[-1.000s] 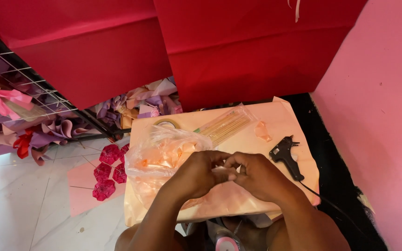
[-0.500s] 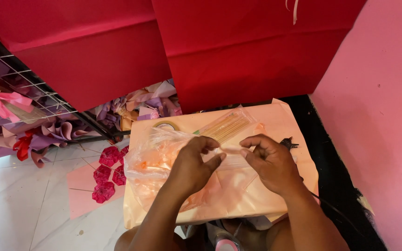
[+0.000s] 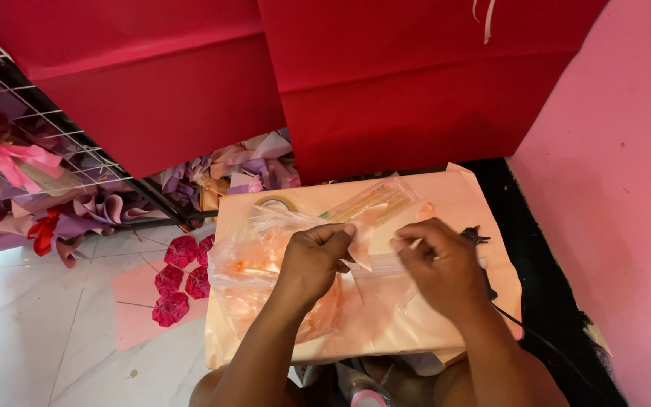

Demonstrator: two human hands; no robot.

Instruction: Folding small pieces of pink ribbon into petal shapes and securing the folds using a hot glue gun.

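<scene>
The left hand [image 3: 312, 260] is closed in a pinch on a small peach paper piece [image 3: 361, 243], and the right hand [image 3: 438, 264] is closed on a thin clear strip [image 3: 377, 264], both above the middle of the peach sheet [image 3: 461, 200]. A plastic bag [image 3: 254, 260] lies just beside the left hand, near the sheet's left edge. The glue gun [image 3: 476, 240] sits close behind the right hand toward the right edge, and the white floor [image 3: 32, 332] on the left is open.
</scene>
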